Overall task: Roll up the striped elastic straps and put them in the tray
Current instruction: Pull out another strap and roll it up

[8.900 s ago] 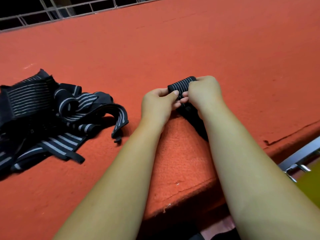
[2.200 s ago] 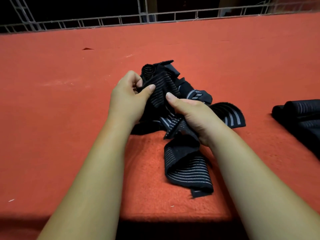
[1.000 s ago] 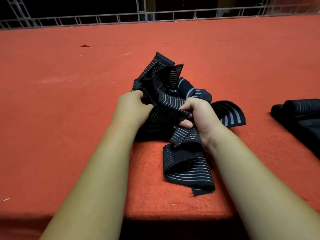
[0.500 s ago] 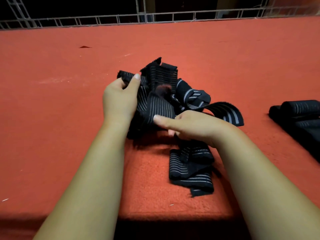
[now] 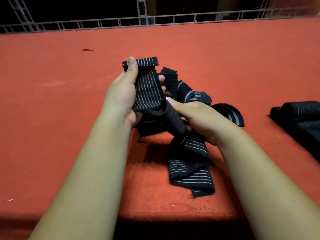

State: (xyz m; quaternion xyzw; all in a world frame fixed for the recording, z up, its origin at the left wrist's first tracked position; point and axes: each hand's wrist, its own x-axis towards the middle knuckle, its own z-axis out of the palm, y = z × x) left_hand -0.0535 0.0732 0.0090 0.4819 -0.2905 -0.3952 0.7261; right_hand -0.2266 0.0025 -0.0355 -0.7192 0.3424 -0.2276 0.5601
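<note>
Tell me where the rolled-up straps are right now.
In the head view, the rolled straps lie at the far right edge on the red cloth, apart from the loose strap pile and right of the right hand.

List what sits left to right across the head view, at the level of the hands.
left hand → striped strap it holds up → right hand → loose strap loop → rolled straps at the right edge

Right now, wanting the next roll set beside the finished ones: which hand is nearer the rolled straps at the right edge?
Right. The right hand grips a loose strap left of the rolled straps, apart from them; the left hand holds that strap's end farther left.
</note>
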